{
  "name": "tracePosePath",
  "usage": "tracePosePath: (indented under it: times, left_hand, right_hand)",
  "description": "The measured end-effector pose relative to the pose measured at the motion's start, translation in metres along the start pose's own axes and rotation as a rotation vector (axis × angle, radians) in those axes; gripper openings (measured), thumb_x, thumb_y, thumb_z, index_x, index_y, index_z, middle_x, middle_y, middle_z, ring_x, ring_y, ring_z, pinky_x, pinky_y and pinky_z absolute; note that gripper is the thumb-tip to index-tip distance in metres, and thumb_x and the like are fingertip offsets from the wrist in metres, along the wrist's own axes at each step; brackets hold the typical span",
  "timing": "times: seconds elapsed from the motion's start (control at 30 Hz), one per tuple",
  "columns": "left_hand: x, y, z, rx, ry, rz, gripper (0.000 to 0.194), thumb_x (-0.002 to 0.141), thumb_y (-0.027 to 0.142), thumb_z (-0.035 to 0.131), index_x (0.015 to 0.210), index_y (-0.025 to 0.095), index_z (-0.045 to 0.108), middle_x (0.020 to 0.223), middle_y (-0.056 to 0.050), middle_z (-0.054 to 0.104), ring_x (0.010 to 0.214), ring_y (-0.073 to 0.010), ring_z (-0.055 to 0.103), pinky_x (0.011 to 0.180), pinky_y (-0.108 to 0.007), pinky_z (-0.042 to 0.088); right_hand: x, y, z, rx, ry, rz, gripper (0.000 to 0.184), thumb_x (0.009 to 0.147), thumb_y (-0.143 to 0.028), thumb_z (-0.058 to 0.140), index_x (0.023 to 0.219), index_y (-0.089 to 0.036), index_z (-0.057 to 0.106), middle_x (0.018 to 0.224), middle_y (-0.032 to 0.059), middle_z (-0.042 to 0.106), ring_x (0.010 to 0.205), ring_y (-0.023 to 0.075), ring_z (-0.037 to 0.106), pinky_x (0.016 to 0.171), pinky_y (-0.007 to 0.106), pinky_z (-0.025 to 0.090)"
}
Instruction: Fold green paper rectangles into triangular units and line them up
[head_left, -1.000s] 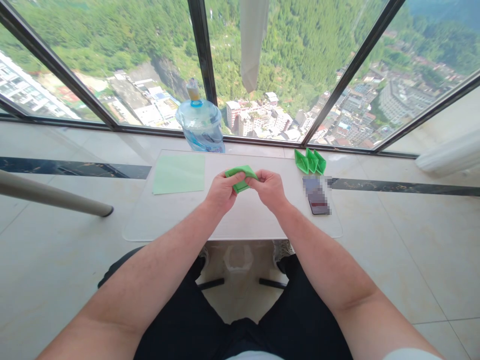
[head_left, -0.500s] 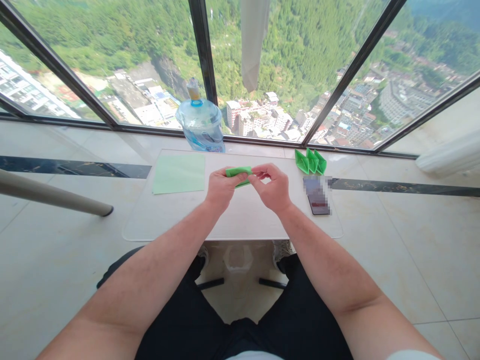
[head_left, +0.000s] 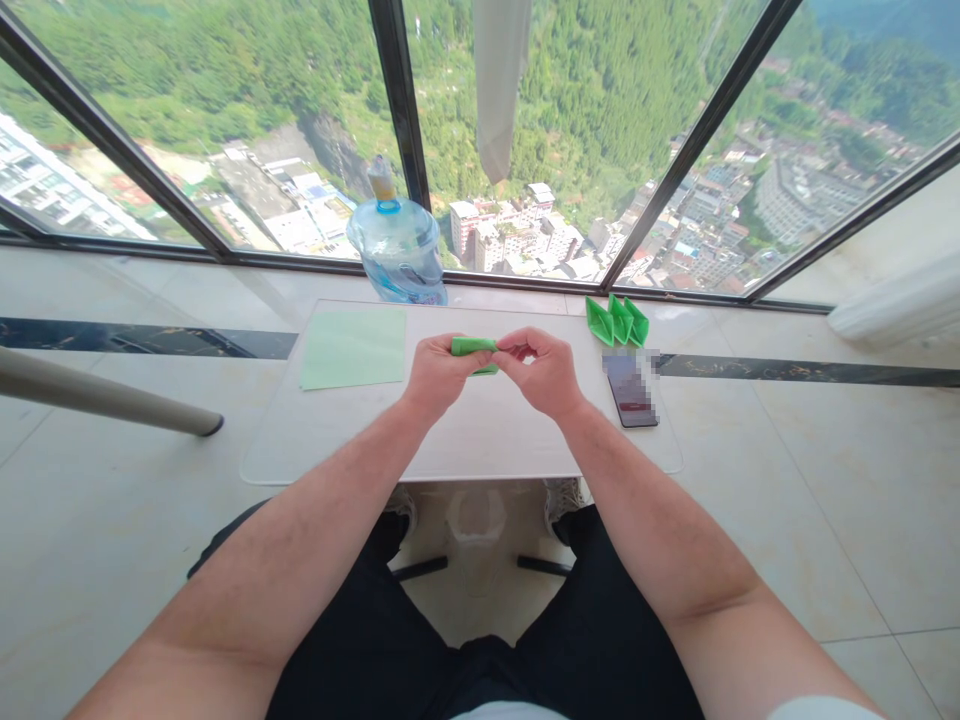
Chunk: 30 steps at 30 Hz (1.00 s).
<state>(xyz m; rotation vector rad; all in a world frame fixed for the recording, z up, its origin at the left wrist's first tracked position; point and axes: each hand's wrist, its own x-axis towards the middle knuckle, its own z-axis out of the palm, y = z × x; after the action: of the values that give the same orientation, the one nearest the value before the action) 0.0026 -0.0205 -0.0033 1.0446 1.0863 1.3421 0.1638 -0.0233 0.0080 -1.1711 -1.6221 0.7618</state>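
Note:
Over the far middle of a low white table, a small piece of folded green paper is held between both hands. My left hand grips its left side, thumb across the near face. Thumb and fingertips of my right hand pinch its right end; the curled fingers hide part of that edge. To the left lie flat pale green paper sheets. Several folded green paper pieces with pointed tops stand at the table's far right corner.
A dark phone rests on the table's right side. Beyond the far edge stands a big blue water jug by the window. A beige pole reaches in from the left.
The view has shifted very slightly. Both hands keep hold of the folded green paper in nearly the same place, with the right fingertips a little further left along its end.

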Motion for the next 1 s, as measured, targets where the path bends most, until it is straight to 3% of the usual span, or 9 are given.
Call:
tracePosePath:
  times: [1.0]
  left_hand:
    - [0.0069, -0.0022, -0.0003, -0.136, 0.023, -0.044, 0.023, 0.054, 0.025, 0.09, 0.072, 0.016, 0.08, 0.075, -0.005, 0.076, 0.067, -0.0182, 0.068, 0.07, -0.033, 0.057]
  right_hand:
    - [0.0038, 0.0073, 0.0029, 0.085, -0.004, 0.172, 0.012, 0.073, -0.032, 0.074, 0.077, -0.021, 0.073, 0.073, 0.0015, 0.073, 0.07, 0.0179, 0.067, 0.07, 0.032, 0.053]
